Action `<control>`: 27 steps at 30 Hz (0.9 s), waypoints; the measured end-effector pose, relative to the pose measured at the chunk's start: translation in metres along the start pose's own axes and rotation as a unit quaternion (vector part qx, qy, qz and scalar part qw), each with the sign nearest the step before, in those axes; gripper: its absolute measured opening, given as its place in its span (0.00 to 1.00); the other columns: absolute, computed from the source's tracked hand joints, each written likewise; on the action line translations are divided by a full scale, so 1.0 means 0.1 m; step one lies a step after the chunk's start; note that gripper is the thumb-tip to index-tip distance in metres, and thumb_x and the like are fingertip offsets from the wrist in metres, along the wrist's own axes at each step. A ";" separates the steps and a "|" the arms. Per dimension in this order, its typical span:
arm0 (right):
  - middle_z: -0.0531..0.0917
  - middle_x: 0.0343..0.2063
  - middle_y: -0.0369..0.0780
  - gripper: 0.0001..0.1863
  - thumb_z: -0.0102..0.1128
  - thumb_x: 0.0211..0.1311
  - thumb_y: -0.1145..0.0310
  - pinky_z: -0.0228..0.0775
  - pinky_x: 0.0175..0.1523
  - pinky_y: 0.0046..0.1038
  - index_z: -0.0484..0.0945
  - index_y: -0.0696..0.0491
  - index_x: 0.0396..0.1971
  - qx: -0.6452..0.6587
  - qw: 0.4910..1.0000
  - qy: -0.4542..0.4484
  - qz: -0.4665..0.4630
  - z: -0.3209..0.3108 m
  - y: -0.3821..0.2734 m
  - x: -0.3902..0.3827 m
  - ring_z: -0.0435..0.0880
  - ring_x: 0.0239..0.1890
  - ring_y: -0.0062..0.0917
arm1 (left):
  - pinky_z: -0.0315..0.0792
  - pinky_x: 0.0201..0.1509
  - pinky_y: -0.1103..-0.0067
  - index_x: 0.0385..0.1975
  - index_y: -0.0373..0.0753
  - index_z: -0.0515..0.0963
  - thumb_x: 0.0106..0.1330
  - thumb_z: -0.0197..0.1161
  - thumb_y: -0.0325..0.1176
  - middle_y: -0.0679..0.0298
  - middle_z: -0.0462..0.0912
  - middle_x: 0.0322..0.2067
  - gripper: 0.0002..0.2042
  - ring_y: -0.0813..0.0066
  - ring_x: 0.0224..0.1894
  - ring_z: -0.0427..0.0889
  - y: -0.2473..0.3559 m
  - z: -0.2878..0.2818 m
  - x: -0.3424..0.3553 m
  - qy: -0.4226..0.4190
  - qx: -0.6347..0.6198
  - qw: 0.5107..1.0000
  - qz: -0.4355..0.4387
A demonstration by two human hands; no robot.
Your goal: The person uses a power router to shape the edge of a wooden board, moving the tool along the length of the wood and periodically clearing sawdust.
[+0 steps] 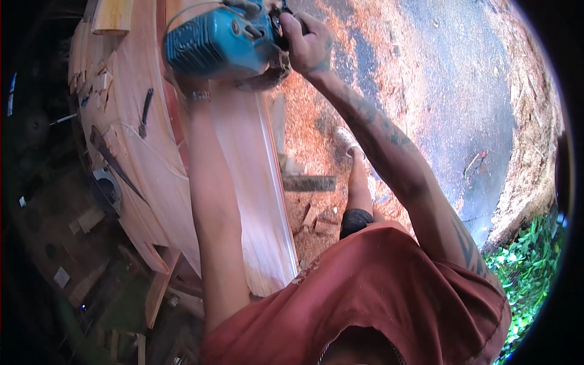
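Observation:
A teal power tool with a ribbed housing is over a long pale wooden board at the top of the view. My right hand is closed on the tool's black handle at its right end. My left forearm, with a wristwatch, reaches up along the board to the tool's left underside; the fingers of that hand are hidden behind the housing.
More planks, wood offcuts, a long dark blade-like tool and a cord lie at left. Shavings cover the dark ground at right, around my foot in a light clog. Green plants stand at lower right.

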State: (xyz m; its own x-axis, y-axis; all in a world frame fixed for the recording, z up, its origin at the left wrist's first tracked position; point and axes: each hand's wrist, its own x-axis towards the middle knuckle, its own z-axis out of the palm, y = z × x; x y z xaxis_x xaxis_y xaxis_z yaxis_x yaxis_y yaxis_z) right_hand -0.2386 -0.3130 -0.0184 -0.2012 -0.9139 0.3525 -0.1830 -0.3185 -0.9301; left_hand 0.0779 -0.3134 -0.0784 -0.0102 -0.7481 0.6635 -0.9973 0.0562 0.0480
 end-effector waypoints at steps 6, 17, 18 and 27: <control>0.76 0.18 0.52 0.25 0.63 0.63 0.50 0.69 0.31 0.39 0.79 0.59 0.21 0.016 1.000 0.001 0.011 0.27 0.12 0.67 0.78 0.21 0.44 | 0.78 0.40 0.69 0.45 0.45 0.81 0.54 0.75 0.53 0.69 0.86 0.39 0.24 0.68 0.40 0.86 0.13 0.21 0.73 0.089 -0.100 0.990 -0.044; 0.77 0.19 0.50 0.25 0.61 0.65 0.50 0.69 0.32 0.37 0.79 0.60 0.23 0.014 0.999 -0.001 0.032 0.81 0.50 1.95 0.79 0.23 0.40 | 0.77 0.43 0.69 0.44 0.45 0.80 0.56 0.73 0.52 0.67 0.86 0.39 0.22 0.67 0.40 0.85 -0.09 1.07 1.90 -0.092 -0.123 0.978 -0.141; 0.77 0.19 0.50 0.25 0.61 0.65 0.50 0.69 0.32 0.37 0.79 0.60 0.23 0.012 0.999 -0.002 0.032 0.86 0.52 2.06 0.79 0.23 0.40 | 0.77 0.44 0.68 0.44 0.45 0.80 0.56 0.72 0.52 0.67 0.86 0.39 0.22 0.67 0.40 0.85 -0.12 1.14 2.00 -0.089 -0.122 0.978 -0.141; 0.78 0.17 0.44 0.23 0.55 0.71 0.52 0.70 0.30 0.33 0.78 0.58 0.24 -0.051 0.998 0.019 -0.028 1.19 0.89 2.89 0.78 0.21 0.28 | 0.76 0.48 0.67 0.46 0.44 0.79 0.60 0.69 0.52 0.66 0.85 0.42 0.22 0.65 0.44 0.84 -0.38 1.92 2.68 -0.042 -0.092 0.991 -0.087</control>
State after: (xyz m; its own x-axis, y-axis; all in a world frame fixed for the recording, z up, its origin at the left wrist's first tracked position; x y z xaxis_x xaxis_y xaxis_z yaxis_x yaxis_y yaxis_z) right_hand -0.1986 -0.6353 -0.0120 -0.2239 -0.8849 0.4085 -0.2906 -0.3394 -0.8946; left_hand 0.0989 -0.6431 -0.0453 0.1474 -0.8088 0.5692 -0.9543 0.0350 0.2968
